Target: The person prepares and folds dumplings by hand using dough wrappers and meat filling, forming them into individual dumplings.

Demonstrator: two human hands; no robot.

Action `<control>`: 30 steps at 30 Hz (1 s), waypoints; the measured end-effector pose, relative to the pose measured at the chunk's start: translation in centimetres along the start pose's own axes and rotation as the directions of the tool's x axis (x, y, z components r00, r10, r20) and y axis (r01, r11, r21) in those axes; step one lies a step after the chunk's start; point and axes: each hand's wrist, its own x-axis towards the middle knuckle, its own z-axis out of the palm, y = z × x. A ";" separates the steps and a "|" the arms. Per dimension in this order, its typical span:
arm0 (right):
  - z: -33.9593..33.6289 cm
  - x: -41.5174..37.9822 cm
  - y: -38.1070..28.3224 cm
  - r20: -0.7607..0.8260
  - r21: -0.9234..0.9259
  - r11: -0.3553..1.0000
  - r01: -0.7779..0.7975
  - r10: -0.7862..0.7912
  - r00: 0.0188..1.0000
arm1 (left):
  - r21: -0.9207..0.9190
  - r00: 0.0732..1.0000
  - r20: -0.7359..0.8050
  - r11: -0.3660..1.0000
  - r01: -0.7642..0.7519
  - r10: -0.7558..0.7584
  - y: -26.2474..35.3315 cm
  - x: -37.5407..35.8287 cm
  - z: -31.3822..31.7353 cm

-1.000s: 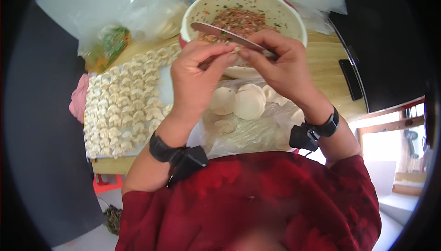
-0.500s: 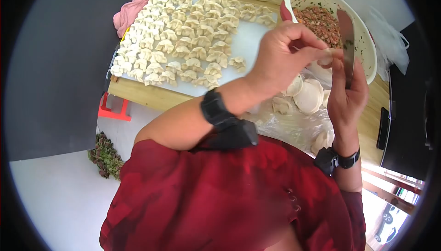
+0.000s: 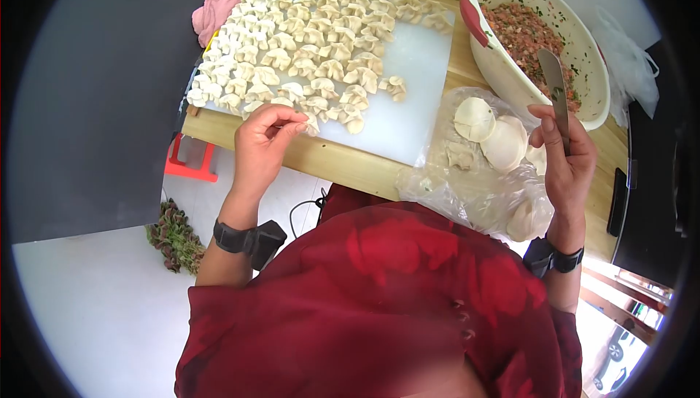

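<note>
My left hand [image 3: 264, 141] pinches a folded dumpling [image 3: 310, 122] at the near edge of the white board [image 3: 412, 103], touching the front row of several finished dumplings [image 3: 306, 41]. Further right, my right hand [image 3: 567, 163] is closed around a flat metal spatula [image 3: 554, 81]. Its blade points up over the rim of the white bowl [image 3: 490, 52], which holds minced filling [image 3: 521, 32]. Between my hands, round dough wrappers [image 3: 490, 132] lie on a clear plastic sheet [image 3: 467, 186].
The board and bowl rest on a wooden table [image 3: 350, 166]. A pink cloth [image 3: 216, 10] lies at the board's far left corner and plastic bags [image 3: 627, 63] sit behind the bowl. A dark flat object [image 3: 620, 201] is at the right edge. Below, a red stool [image 3: 189, 163] and a plant [image 3: 173, 237].
My left hand left the right hand, swung left and came down onto the board's near edge with the dumpling. My right hand stayed by the bowl with the spatula.
</note>
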 end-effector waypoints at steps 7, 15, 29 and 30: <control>-0.3 -0.5 0.2 -0.013 -0.022 0.999 -0.028 0.028 1.000 | 0.064 0.999 -0.033 0.998 0.005 -0.003 -0.8 -0.4 0.3; -0.4 -0.5 0.6 -0.026 -0.064 0.996 -0.066 0.064 0.998 | 0.313 0.988 -0.096 0.946 -0.089 0.125 0.7 -1.1 0.3; -0.9 -0.9 1.2 -0.037 -0.077 0.995 -0.063 0.060 0.998 | 0.403 0.969 -0.104 0.900 -0.164 0.223 -1.1 -1.0 -0.1; -0.9 -0.9 1.2 -0.035 -0.079 0.995 -0.056 0.053 0.998 | 0.403 0.969 -0.106 0.901 -0.162 0.222 -1.2 -1.1 -0.1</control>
